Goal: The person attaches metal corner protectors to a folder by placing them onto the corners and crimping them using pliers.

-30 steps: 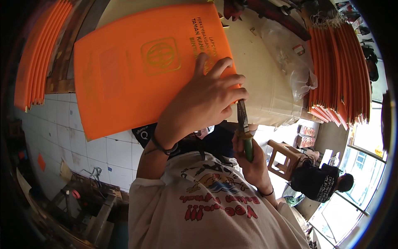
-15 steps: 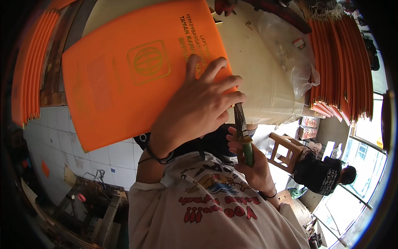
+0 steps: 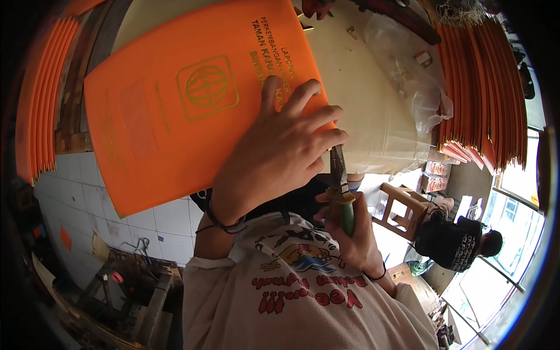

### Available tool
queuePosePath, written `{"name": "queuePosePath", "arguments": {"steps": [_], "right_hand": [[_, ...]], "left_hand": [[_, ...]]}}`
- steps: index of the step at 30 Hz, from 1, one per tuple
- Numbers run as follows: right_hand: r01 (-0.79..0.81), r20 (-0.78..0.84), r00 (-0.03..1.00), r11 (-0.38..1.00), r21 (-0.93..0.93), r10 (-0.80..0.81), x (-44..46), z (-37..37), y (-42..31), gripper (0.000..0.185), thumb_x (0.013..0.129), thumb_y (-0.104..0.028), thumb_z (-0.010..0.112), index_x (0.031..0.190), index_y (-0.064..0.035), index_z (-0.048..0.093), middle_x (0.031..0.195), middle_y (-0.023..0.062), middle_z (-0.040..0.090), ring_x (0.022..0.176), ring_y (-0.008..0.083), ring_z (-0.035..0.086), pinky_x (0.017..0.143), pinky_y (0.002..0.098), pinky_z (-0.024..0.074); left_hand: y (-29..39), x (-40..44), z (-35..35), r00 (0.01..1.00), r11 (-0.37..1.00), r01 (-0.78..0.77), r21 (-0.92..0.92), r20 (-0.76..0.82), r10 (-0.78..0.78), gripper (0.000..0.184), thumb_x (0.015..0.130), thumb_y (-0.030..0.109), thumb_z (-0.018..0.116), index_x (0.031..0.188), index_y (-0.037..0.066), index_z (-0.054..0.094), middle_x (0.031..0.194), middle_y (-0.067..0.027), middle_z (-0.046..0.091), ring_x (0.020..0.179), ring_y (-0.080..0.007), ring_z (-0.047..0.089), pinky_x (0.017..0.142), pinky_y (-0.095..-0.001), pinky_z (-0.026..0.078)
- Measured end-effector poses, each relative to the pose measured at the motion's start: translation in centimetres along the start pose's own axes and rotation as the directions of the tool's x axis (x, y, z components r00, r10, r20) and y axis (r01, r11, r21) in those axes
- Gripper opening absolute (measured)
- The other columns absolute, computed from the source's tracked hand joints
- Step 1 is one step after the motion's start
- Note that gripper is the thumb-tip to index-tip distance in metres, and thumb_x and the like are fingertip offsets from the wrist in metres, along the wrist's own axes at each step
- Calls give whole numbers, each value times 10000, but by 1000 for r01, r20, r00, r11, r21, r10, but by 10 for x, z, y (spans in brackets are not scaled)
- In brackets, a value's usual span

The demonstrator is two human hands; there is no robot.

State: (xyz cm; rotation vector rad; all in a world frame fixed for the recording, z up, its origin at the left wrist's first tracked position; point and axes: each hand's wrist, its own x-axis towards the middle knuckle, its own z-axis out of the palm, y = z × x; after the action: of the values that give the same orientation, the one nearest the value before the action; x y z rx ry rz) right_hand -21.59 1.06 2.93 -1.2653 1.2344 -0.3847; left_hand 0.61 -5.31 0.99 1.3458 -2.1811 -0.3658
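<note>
A large orange cover (image 3: 157, 128) with gold lettering and a globe emblem lies partly on the table and overhangs its near edge. Across its right part rests my left hand (image 3: 280, 140), fingers spread and bent over the right edge, holding the cover by the near corner. My right hand (image 3: 353, 233) is closed around green-handled pliers (image 3: 347, 216). Their dark metal jaws point up at that corner, just below my left index finger. A small gold-coloured bit shows at the corner, mostly hidden by the finger and jaws.
Stacked orange covers with gold tips stand at the right (image 3: 481, 93) and left (image 3: 46, 99). A clear plastic bag (image 3: 408, 76) lies on the beige tabletop (image 3: 356, 105). Beyond, a wooden stool (image 3: 399, 210) stands near a person in black (image 3: 446, 242).
The fingers of my right hand have drawn in around the pliers' handles. The cover has shifted slightly left. My left hand keeps nearly the same place.
</note>
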Motion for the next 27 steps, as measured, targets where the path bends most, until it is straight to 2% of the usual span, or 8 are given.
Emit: {"name": "queuePosePath", "arguments": {"steps": [4, 7, 10, 16, 19, 27], "right_hand": [[-18, -37, 999, 997, 77, 20, 1, 1, -3, 365, 856, 24, 527, 1218, 10, 482, 1042, 116, 638, 924, 197, 624, 816, 339, 489], [-144, 81, 985, 985, -98, 152, 7, -9, -10, 349, 866, -66, 571, 1201, 3, 501, 971, 113, 653, 862, 202, 624, 799, 337, 483], [-131, 43, 990, 989, -66, 134, 7, -8, -8, 365, 865, -134, 602, 1196, -6, 518, 916, 108, 656, 822, 205, 618, 789, 331, 477], [-218, 28, 974, 966, -135, 224, 7, -11, -11, 366, 849, -142, 621, 1175, 6, 545, 868, 134, 645, 788, 223, 612, 763, 342, 473], [-182, 48, 980, 970, -163, 192, 6, -17, -1, 341, 840, -136, 617, 1143, 11, 567, 846, 142, 638, 765, 239, 605, 751, 355, 471], [-213, 17, 975, 960, -183, 219, 8, -12, -1, 346, 807, -124, 603, 1117, 26, 569, 853, 147, 625, 755, 264, 596, 742, 370, 470]], "left_hand": [[-1, 0, 0, 1000, 1000, 0, 0, 0, 0, 339, 694, 188, 765, 1021, 182, 680, 1185, 21, 590, 1248, -285, 406, 1015, -571, 261], [-1, 1, -1, 1000, 1000, 7, -23, 1, -7, 338, 692, 180, 760, 1020, 184, 679, 1182, 25, 587, 1243, -283, 409, 1014, -572, 263], [1, 1, -1, 1000, 1000, 13, -14, 0, -13, 332, 693, 173, 753, 1017, 187, 680, 1190, 24, 579, 1243, -276, 409, 1015, -577, 264], [1, 0, -4, 1000, 1000, 17, 1, 18, -17, 310, 703, 171, 737, 1008, 187, 686, 1206, 24, 565, 1250, -267, 401, 1022, -595, 265], [0, 0, -2, 1000, 1000, 21, 14, 16, -22, 302, 707, 169, 733, 1006, 186, 691, 1208, 27, 562, 1251, -266, 399, 1024, -600, 265], [-1, 0, 0, 1000, 1000, 19, 4, 3, -19, 293, 717, 180, 729, 1008, 188, 692, 1214, 28, 558, 1254, -256, 397, 1020, -593, 266]]}}
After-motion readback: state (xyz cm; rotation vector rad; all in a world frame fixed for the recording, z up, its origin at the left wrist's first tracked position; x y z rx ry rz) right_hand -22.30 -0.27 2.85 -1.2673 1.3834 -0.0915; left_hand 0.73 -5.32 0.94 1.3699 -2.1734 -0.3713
